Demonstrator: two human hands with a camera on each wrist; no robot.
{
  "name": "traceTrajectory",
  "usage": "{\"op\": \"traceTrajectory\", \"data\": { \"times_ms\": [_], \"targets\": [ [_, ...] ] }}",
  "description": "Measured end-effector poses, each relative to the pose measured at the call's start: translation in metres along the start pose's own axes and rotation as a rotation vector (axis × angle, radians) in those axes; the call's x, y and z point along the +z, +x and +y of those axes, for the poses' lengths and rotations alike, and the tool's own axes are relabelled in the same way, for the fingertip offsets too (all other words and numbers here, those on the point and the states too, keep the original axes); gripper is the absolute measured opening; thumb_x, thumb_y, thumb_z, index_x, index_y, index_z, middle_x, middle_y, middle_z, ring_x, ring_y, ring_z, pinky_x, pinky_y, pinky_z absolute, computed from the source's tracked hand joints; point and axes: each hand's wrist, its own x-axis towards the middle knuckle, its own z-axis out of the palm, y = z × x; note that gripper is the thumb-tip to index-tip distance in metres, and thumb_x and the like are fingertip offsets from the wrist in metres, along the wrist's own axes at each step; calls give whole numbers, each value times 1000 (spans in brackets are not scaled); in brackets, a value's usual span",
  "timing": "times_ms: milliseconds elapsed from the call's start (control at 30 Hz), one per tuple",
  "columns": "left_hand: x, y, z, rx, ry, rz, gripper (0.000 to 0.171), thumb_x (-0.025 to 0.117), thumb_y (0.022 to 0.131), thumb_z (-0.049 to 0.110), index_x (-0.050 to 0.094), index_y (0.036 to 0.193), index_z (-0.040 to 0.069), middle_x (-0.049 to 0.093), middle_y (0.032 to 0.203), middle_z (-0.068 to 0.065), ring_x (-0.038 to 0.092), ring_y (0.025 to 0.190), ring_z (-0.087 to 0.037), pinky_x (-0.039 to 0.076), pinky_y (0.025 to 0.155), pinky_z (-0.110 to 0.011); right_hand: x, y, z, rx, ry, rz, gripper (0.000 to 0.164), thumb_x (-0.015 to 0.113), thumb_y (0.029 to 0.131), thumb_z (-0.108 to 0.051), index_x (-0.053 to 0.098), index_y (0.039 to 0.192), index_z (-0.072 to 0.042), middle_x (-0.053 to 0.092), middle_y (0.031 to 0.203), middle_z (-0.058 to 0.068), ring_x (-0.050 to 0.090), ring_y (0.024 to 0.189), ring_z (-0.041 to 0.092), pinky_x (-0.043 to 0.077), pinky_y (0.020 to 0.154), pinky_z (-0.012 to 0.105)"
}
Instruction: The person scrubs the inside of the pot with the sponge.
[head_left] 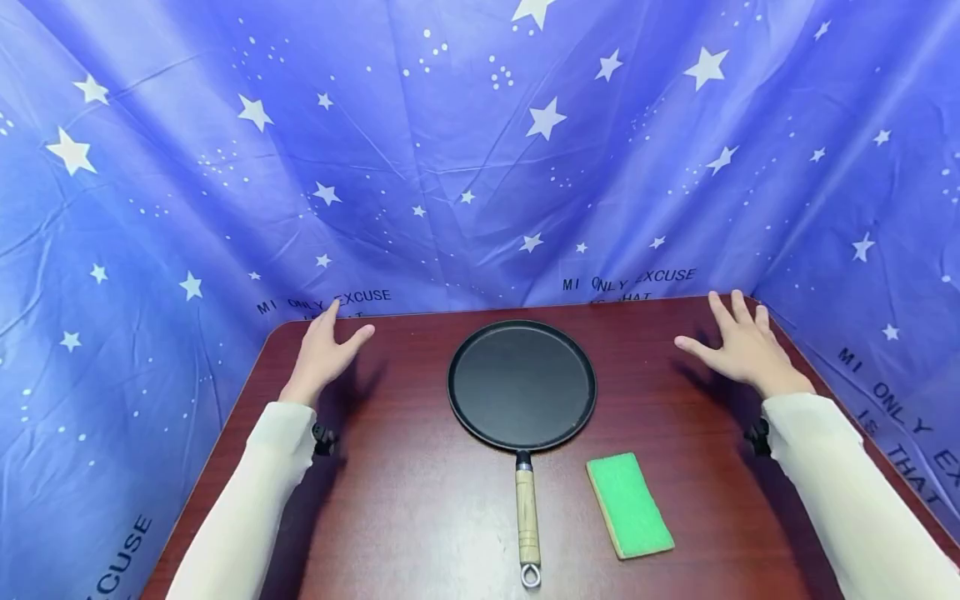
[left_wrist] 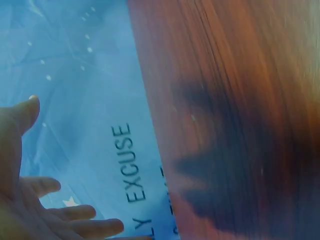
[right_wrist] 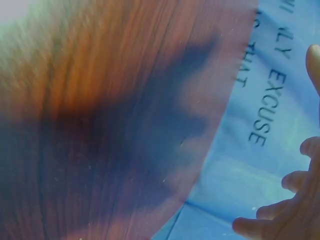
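Note:
My left hand (head_left: 324,352) is raised over the left side of the table, thumb apart from the fingers, holding nothing. On the other side my right hand (head_left: 742,346) hovers with its fingers spread and nothing in them. Between the two lies a round black frying pan (head_left: 522,383), flat, its wooden handle (head_left: 528,512) pointing toward me. To the right of that handle rests a green scouring sponge (head_left: 632,506) with a yellowish underside. Both wrist views show spread fingers, the left hand (left_wrist: 45,205) and the right hand (right_wrist: 295,200), with shadows on the wood.
The dark red wooden table (head_left: 405,500) has rounded far corners. A blue curtain (head_left: 450,150) with white stars and printed lettering hangs behind it and along both sides, close to the edges. A small black device (head_left: 324,439) sits at the left wrist.

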Motion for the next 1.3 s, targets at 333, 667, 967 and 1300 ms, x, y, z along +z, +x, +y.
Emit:
{"op": "traceTrajectory", "data": {
  "times_ms": [333,667,967,1300],
  "targets": [
    [2,-34,28,-110,-173,10,95,63,100,60,19,170,14,33,166,-26,32,153,-43,31,126,-59,4,-40,-25,-18,54,-3,110,57,99,-69,-5,169,-11,-16,169,32,0,146,70,20,106,91],
    [12,-80,59,-216,-631,-76,84,56,107,51,10,171,23,29,169,-23,42,146,-48,53,102,-69,21,-93,-80,-126,102,-83,102,62,101,-59,11,168,-1,7,166,41,28,140,69,31,109,85],
    [39,-120,76,-276,-861,-116,79,54,110,40,9,171,19,29,167,-25,48,139,-55,58,97,-66,43,-143,-120,-228,84,-79,95,69,98,-57,31,165,-2,26,164,38,47,133,63,47,102,77],
    [76,-165,96,-298,-993,-229,60,58,107,25,29,154,1,42,150,-33,65,115,-53,65,83,-58,69,-189,-155,-263,7,-42,93,76,88,-65,49,158,-11,46,159,25,61,121,46,60,58,47]
  ]
}}
